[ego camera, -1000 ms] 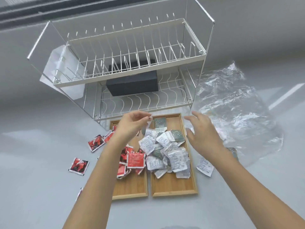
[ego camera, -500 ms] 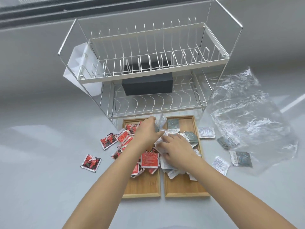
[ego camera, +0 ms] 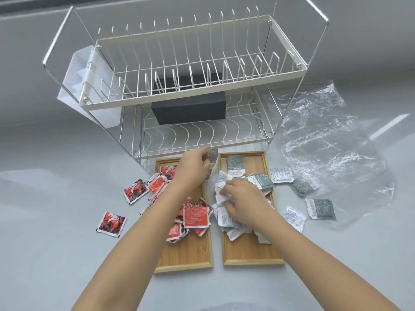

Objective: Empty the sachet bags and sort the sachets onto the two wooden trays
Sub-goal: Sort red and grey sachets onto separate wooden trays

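Two wooden trays lie side by side: the left tray [ego camera: 186, 257] holds red sachets [ego camera: 195, 217], the right tray [ego camera: 249, 252] holds white and grey-green sachets [ego camera: 234, 163]. My left hand [ego camera: 194, 168] is raised over the gap between the trays, pinching a grey-green sachet [ego camera: 213, 154]. My right hand [ego camera: 243, 202] presses down on the white sachet pile [ego camera: 221, 189], fingers curled into it. Loose red sachets [ego camera: 111, 223] lie left of the trays. More grey-green and white ones [ego camera: 321, 208] lie to the right.
A crumpled clear plastic bag [ego camera: 330, 151] lies at the right, partly over some sachets. A white two-tier dish rack [ego camera: 179, 86] stands just behind the trays, with a black box [ego camera: 188, 110] on its lower shelf and a white caddy [ego camera: 83, 79] on its left side.
My right hand came down from beside the plastic bag onto the white sachet pile. My left hand stays raised, now pinching a grey-green sachet. The camera has moved closer.
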